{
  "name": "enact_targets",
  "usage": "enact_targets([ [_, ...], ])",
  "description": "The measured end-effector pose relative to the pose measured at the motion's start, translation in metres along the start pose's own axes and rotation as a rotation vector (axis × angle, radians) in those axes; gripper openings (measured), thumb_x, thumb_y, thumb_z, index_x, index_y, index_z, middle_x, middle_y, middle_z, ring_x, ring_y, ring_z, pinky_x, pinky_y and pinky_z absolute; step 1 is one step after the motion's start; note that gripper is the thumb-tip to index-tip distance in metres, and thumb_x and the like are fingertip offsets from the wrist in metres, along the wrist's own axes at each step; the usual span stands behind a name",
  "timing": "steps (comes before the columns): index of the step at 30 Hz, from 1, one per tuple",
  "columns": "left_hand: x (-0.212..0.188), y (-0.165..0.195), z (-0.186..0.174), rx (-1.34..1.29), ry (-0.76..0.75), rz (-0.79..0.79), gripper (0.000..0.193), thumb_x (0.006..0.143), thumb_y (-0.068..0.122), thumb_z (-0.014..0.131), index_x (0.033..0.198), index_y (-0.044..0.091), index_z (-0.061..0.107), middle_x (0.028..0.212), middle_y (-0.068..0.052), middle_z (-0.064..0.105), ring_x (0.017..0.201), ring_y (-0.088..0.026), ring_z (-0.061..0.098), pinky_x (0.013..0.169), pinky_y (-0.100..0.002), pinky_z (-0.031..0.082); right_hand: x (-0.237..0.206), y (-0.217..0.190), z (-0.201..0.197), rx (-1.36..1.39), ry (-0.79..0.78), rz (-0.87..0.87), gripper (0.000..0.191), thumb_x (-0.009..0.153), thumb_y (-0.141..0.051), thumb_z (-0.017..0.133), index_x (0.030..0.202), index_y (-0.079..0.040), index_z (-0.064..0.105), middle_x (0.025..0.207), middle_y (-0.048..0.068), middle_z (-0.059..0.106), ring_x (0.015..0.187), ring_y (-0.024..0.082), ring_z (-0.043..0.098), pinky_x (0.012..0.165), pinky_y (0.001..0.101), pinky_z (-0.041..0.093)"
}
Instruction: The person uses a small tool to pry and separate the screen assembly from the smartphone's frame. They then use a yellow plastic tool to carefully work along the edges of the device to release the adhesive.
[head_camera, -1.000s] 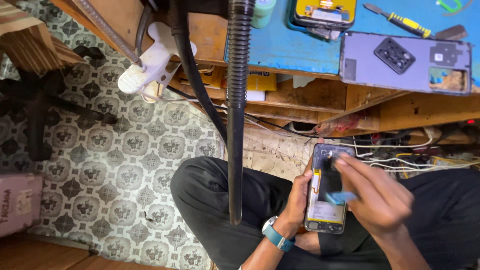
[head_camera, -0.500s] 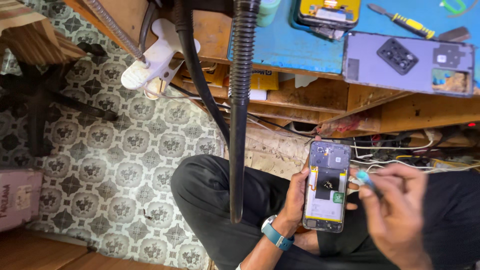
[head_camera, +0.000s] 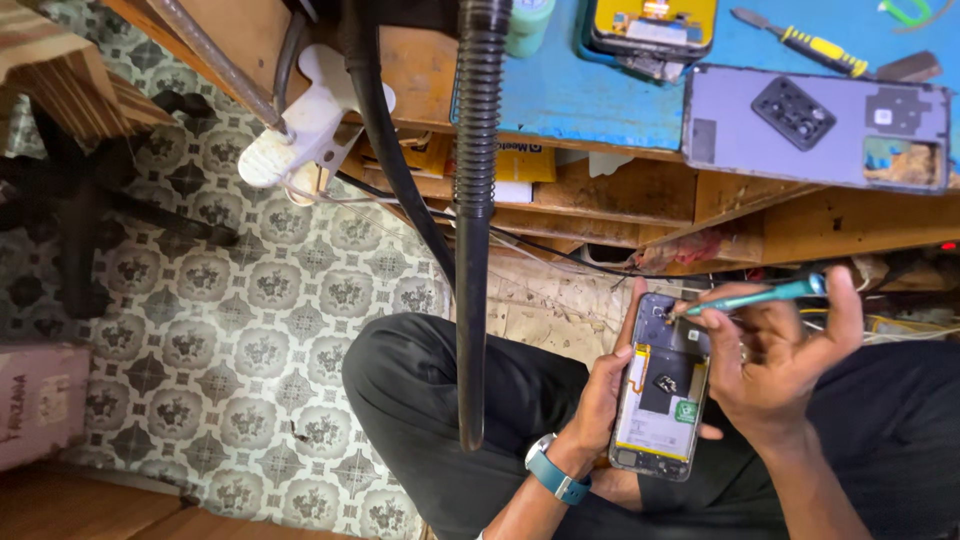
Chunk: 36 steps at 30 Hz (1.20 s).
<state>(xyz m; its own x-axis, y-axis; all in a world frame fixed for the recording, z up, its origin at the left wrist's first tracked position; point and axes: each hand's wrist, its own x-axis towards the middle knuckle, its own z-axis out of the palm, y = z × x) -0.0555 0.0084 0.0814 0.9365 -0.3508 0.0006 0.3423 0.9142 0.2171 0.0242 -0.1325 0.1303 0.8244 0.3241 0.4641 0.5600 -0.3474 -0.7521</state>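
We've got the opened phone (head_camera: 662, 395) in the lower middle of the frame, over our lap, gripped along its edge by our left hand (head_camera: 600, 400); the flat pale battery and dark boards show inside its shell. Our right hand (head_camera: 775, 365) pinches a slim teal screwdriver (head_camera: 750, 297), tip touching the phone's top end. Upper right, the glossy purple back cover (head_camera: 815, 125) lies on the blue table (head_camera: 600, 90).

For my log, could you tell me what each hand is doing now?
Left hand: closed around the opened phone.
Right hand: gripping the teal screwdriver.
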Motion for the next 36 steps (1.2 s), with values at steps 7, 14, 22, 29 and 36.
enact_targets([
  [7, 0.002, 0.001, 0.001, 0.04, 0.011, 0.011, 0.076, 0.11, 0.045, 0.038, 0.174, 0.043, -0.002, 0.171, -0.008, 0.026, 0.141, -0.031, 0.045, 0.098, -0.073, 0.045, -0.004, 0.001, 0.0, -0.072, -0.008, -0.036, 0.076, 0.103, 0.01, 0.057, 0.152, -0.019, 0.008, 0.108, 0.024, 0.066, 0.09, 0.027, 0.074, 0.078, 0.0312, 0.064],
  [14, 0.003, 0.003, 0.004, 0.052, 0.007, 0.02, 0.076, 0.109, 0.045, 0.037, 0.174, 0.04, -0.001, 0.173, -0.006, 0.023, 0.145, -0.032, 0.041, 0.098, -0.073, 0.045, -0.005, 0.003, 0.001, -0.07, 0.016, -0.066, 0.075, 0.104, 0.01, 0.058, 0.152, -0.019, 0.007, 0.113, 0.025, 0.066, 0.09, 0.026, 0.074, 0.076, 0.0295, 0.063],
  [22, 0.005, 0.005, 0.007, 0.071, -0.011, 0.021, 0.073, 0.109, 0.042, 0.034, 0.173, 0.041, -0.002, 0.175, -0.007, 0.016, 0.152, -0.038, 0.032, 0.097, -0.074, 0.044, 0.007, 0.004, 0.001, -0.088, -0.005, -0.221, 0.076, 0.095, 0.013, 0.063, 0.145, -0.017, 0.014, 0.104, 0.025, 0.064, 0.089, 0.028, 0.074, 0.072, 0.0311, 0.066],
  [29, 0.006, 0.003, 0.007, 0.087, -0.004, 0.037, 0.073, 0.108, 0.042, 0.034, 0.172, 0.039, -0.001, 0.178, -0.005, 0.011, 0.155, -0.034, 0.03, 0.098, -0.075, 0.043, 0.012, -0.003, -0.001, -0.04, -0.069, -0.222, 0.076, 0.097, 0.014, 0.061, 0.149, -0.017, 0.014, 0.11, 0.022, 0.066, 0.095, 0.028, 0.075, 0.073, 0.0305, 0.065],
  [36, 0.001, 0.003, 0.002, 0.034, -0.016, 0.022, 0.074, 0.112, 0.043, 0.036, 0.176, 0.039, -0.002, 0.178, -0.008, 0.013, 0.146, -0.039, 0.038, 0.097, -0.073, 0.044, 0.016, -0.006, -0.001, -0.026, -0.096, -0.208, 0.075, 0.096, 0.018, 0.057, 0.146, -0.017, 0.014, 0.106, 0.023, 0.064, 0.092, 0.03, 0.075, 0.082, 0.0367, 0.068],
])
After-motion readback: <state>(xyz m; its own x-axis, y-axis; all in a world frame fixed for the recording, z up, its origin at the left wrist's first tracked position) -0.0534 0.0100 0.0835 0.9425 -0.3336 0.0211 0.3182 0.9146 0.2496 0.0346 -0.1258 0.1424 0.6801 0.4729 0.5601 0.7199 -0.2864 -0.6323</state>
